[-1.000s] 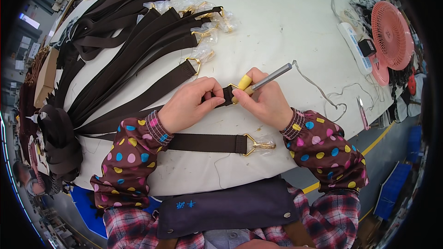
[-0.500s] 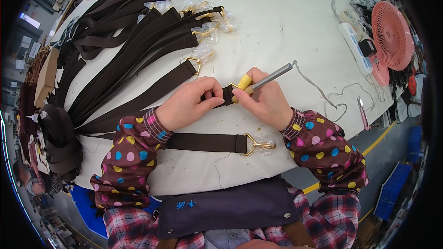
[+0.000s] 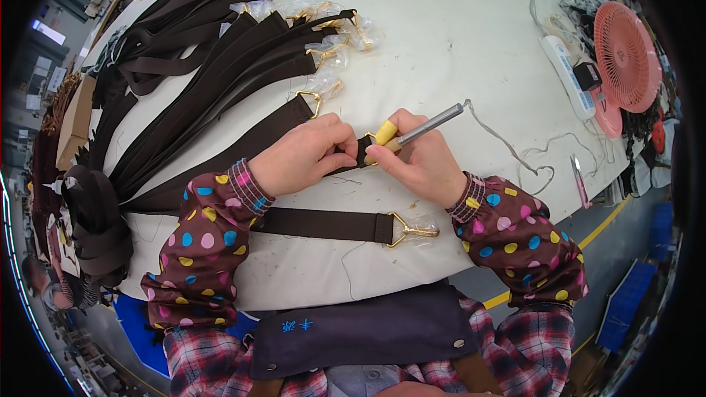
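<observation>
My left hand (image 3: 298, 158) pinches the end of a dark brown webbing strap (image 3: 362, 151), its fingers covering part of it. A gold metal ring at that end lies partly behind my right fingers. In my right hand (image 3: 426, 169) is a corded pen-shaped tool (image 3: 435, 121) with a silver barrel, held like a pencil; its tip is hidden at the strap end. A yellow cover (image 3: 386, 131) sits on the right index finger. Nearer me, another strap (image 3: 323, 225) lies flat, with a gold clasp (image 3: 401, 229) partly in clear plastic.
Many more brown straps (image 3: 243, 66) fan across the left of the white table (image 3: 441, 44), gathered into a bundle (image 3: 94, 220). At the right are a pink fan (image 3: 625, 55), a white power strip (image 3: 566, 77), a loose cord and small thread snips (image 3: 579, 180).
My left hand has turned slightly and its fingers have closed in on the strap end. My right hand and the tool have shifted a little to the left.
</observation>
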`<state>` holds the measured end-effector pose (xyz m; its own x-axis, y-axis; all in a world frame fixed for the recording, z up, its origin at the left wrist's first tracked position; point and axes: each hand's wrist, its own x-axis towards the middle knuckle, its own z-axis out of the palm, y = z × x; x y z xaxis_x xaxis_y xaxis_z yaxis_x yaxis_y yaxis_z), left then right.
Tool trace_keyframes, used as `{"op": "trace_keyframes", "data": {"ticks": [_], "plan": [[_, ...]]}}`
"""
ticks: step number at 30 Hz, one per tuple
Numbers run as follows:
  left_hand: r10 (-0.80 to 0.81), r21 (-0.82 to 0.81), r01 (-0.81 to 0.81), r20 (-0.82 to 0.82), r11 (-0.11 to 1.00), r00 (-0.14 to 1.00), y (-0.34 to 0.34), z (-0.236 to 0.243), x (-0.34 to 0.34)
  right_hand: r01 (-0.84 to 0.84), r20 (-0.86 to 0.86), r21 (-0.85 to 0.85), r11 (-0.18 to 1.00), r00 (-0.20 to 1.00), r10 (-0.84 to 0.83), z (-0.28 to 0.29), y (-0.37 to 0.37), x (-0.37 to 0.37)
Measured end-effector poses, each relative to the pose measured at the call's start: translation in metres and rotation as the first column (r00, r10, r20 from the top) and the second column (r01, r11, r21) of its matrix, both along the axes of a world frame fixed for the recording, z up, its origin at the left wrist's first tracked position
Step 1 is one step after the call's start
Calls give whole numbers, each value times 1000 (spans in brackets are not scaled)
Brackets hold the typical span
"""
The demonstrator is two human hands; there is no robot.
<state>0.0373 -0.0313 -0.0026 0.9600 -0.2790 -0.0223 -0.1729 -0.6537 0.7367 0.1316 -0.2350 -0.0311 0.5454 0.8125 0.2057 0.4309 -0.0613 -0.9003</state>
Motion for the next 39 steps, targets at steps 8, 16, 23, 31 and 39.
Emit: {"op": "trace_keyframes", "data": {"ticks": [8, 16, 23, 31, 39], "plan": [[36, -18, -36, -8, 999, 999, -1, -3, -1, 1, -7, -19, 1000, 1000, -1, -1, 1, 0], [156, -92, -165, -97, 982, 983, -4, 3, 0, 14, -80, 4, 1000, 997, -13, 1, 0, -2], [296, -201, -349, -252, 915, 921, -7, 0, 0, 62, -157, 11, 998, 986, -59, 10, 3, 0], [309, -200, -364, -260, 910, 915, -9, -1, 1, 85, -88, -17, 996, 992, -86, 3, 5, 3], [308, -193, -363, -263, 912, 914, -10, 2, 1, 83, -68, -27, 996, 994, -85, 4, 6, 2]]}}
